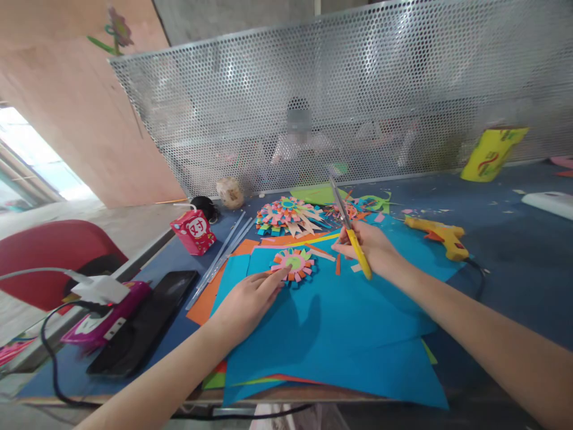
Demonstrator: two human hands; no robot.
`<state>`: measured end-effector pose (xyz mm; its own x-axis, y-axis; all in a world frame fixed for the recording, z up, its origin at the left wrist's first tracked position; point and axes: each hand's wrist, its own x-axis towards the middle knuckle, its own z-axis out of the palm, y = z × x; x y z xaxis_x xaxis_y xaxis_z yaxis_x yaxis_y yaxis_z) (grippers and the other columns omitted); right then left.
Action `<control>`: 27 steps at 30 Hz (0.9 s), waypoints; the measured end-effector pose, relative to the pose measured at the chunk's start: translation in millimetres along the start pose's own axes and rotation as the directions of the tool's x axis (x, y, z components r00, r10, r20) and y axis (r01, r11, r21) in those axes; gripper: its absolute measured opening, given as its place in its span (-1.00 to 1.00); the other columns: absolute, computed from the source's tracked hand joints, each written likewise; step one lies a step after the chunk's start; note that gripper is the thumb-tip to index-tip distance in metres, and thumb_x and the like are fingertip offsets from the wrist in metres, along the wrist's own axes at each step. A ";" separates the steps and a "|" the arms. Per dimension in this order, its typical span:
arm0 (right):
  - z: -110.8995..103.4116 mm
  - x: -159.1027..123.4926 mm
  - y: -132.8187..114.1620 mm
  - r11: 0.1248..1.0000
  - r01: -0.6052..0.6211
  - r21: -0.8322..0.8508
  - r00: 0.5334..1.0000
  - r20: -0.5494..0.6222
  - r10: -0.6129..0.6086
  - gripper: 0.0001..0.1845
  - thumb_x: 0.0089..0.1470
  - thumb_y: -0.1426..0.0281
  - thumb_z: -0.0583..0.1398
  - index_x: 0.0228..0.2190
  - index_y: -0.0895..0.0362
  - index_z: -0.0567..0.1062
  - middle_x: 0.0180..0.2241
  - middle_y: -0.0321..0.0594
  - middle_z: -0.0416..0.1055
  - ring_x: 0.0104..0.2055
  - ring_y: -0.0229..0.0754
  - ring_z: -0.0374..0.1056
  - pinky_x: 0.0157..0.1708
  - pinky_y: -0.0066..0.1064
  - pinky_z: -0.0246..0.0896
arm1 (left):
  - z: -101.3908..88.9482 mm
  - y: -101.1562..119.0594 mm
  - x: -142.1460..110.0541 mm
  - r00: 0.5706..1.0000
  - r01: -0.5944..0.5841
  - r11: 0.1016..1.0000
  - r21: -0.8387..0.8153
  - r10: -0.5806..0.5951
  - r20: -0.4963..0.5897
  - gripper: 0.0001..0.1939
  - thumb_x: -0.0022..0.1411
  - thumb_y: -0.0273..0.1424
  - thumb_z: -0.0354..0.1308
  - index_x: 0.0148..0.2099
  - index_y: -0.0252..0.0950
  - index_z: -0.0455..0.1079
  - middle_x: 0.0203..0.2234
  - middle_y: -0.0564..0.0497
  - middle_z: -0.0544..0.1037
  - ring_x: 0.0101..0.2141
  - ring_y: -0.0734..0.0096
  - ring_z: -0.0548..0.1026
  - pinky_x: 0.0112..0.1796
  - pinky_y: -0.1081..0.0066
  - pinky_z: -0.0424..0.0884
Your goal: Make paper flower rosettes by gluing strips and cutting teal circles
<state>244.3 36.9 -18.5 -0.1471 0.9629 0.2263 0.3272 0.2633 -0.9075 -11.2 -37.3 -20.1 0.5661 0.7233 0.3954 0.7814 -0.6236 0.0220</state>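
Observation:
My left hand (250, 301) rests on the blue paper with its fingers stretched out, the tips touching the left side of a paper flower (304, 263). This flower has a green centre and a fringe of pink, orange and blue strips, and lies flat. In my right hand (373, 242) is a pair of yellow-handled scissors (358, 251), held raised with the metal blades pointing up and away. Under both hands lies a stack of blue paper sheets (349, 334). Small orange and pink paper strips (322, 254) lie between the hands.
Beyond the flower sits a pile of fringed paper flowers (289, 215). A yellow glue gun (441, 236) lies at right; clear glue sticks (221, 257), a red drink carton (193, 232), a black phone (145, 322) and a power strip (105, 319) at left. A perforated metal screen (250, 107) stands behind.

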 end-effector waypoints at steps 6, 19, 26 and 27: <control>0.0 0.7 -0.4 1.000 -0.023 0.000 1.000 0.013 0.023 -0.73 -0.27 0.37 0.25 -0.49 0.10 0.26 -0.53 -0.36 0.32 -0.51 -0.29 0.29 -0.55 -0.47 0.21 | -14.9 3.3 -5.9 0.935 0.342 0.897 -0.280 -0.355 0.004 -0.51 0.16 -0.37 0.01 0.15 -0.16 0.06 -0.23 0.07 0.55 -0.37 0.45 0.52 -0.33 0.45 0.45; -1.7 1.7 1.0 0.997 -0.057 -0.049 0.996 0.060 0.060 -0.67 -0.29 0.30 0.28 -0.53 0.11 0.22 -0.54 -0.36 0.27 -0.50 -0.23 0.30 -0.55 -0.40 0.24 | -4.0 6.9 -7.2 0.971 0.183 0.983 0.006 -0.182 0.154 -0.55 0.21 -0.30 -0.04 0.15 -0.19 0.15 -0.16 0.01 0.53 -0.08 0.26 0.41 -0.10 0.27 0.34; -2.4 -1.4 -3.6 0.998 -0.027 -0.056 0.996 0.089 0.032 -0.68 -0.26 0.30 0.27 -0.53 0.11 0.21 -0.51 -0.33 0.27 -0.50 -0.25 0.28 -0.55 -0.42 0.22 | -6.4 11.3 -4.1 0.990 0.030 0.998 0.057 -0.037 0.138 -0.55 0.24 -0.36 -0.08 0.18 -0.24 0.08 -0.18 -0.04 0.53 -0.10 0.24 0.42 -0.17 0.24 0.37; -2.5 -1.6 -3.7 0.998 -0.021 -0.058 0.995 0.092 0.027 -0.68 -0.26 0.30 0.27 -0.53 0.11 0.21 -0.52 -0.34 0.27 -0.51 -0.25 0.28 -0.56 -0.43 0.21 | -7.2 11.9 -4.1 0.992 -0.011 0.998 0.060 0.003 0.128 -0.56 0.24 -0.37 -0.07 0.17 -0.25 0.09 -0.19 -0.05 0.53 -0.11 0.24 0.43 -0.19 0.25 0.38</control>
<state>245.6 34.5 -14.7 -0.2239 0.9599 0.1685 0.3837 0.2457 -0.8902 -6.1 -49.8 -14.8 0.5976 0.7533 0.2747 0.7895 -0.6126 -0.0376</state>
